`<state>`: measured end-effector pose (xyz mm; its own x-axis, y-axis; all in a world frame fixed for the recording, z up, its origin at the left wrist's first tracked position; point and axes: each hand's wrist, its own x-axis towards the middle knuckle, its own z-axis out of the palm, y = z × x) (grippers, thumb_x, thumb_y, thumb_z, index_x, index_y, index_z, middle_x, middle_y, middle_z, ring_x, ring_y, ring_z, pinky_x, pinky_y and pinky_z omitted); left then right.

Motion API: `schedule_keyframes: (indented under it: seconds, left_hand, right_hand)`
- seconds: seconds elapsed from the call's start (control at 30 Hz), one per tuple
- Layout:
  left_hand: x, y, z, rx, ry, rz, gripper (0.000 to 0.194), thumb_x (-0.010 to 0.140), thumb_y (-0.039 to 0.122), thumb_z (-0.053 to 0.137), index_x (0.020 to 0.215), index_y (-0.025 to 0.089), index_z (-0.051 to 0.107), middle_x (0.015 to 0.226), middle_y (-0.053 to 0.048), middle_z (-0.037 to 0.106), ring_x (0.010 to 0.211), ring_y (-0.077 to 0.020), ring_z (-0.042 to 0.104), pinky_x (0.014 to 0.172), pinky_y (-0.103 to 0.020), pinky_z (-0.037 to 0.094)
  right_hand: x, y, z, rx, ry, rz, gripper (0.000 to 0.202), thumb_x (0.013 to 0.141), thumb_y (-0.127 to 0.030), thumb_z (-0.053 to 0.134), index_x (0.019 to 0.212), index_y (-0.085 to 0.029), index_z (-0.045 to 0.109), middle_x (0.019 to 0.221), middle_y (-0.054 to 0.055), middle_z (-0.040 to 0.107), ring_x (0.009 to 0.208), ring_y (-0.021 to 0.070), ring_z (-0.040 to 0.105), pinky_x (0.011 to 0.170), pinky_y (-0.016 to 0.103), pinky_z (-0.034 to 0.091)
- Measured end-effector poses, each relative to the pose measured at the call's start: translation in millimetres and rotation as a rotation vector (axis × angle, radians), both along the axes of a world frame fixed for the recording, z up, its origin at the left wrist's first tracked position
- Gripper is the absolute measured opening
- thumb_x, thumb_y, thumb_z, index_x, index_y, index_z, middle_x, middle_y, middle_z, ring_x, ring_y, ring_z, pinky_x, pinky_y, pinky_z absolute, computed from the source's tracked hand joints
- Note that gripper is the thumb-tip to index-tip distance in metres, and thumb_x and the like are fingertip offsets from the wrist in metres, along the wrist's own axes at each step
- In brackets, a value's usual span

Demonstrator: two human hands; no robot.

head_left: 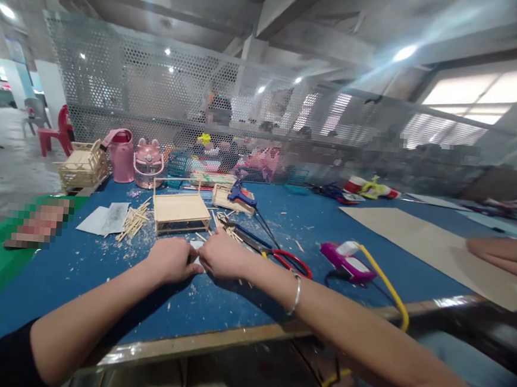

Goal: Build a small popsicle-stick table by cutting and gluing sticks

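Note:
My left hand point(173, 261) and my right hand point(222, 254) meet low over the blue table, fingers closed on a small white piece point(197, 245) that shows between them. Just behind them stands a small wooden stick frame with a slatted platform point(182, 208). A pile of thin sticks point(136, 220) lies left of the frame, and more sticks are beside my right hand. Red-handled scissors point(291, 260) and dark pliers lie right of my hands. A blue glue gun point(242, 193) rests on another small wooden piece behind the frame.
White papers point(104, 218) lie at left, near a wooden model point(82, 165), a pink bottle point(121, 159) and a pink jar point(148, 164). A purple device point(348, 264) with a yellow cable and brown cardboard point(398, 234) are at right, beside another person's arm point(506, 255).

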<state>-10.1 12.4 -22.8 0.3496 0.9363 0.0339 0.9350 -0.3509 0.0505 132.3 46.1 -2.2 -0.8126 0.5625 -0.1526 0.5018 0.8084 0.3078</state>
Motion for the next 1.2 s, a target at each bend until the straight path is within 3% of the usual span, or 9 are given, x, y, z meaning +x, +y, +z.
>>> schedule_keyframes:
  seconds: [0.93,1.07,1.2]
  left_hand:
    - [1,1,-1.1,-0.048,-0.057,0.011,0.037,0.072,0.055,0.044,0.088,0.029,0.065,0.083,-0.007,0.067,0.081,-0.0262,0.062,0.062,-0.031,0.043]
    - [0,-1,-2.9,-0.042,-0.068,0.01,0.037,0.072,0.056,0.044,0.085,0.027,0.065,0.08,-0.005,0.065,0.079,-0.0241,0.061,0.061,-0.029,0.042]
    - [-4,-1,-3.0,0.087,-0.197,-0.012,0.038,0.072,0.055,0.048,0.091,0.027,0.065,0.083,-0.004,0.061,0.077,-0.0185,0.059,0.063,-0.025,0.041]
  right_hand:
    - [10,-2,-11.4,-0.008,0.213,-0.097,0.025,0.079,-0.021,0.039,0.073,-0.014,0.062,0.077,0.01,0.066,0.072,0.0191,0.058,0.07,0.031,0.03]
    - [18,7,-2.5,-0.226,0.309,-0.087,0.022,0.078,-0.024,0.041,0.064,-0.014,0.056,0.064,0.004,0.059,0.06,0.0132,0.049,0.058,0.025,0.029]
    - [22,25,10.5,-0.762,0.665,-0.122,0.032,0.08,-0.036,0.038,0.055,-0.016,0.039,0.049,-0.005,0.035,0.048,0.0073,0.03,0.049,0.021,0.024]
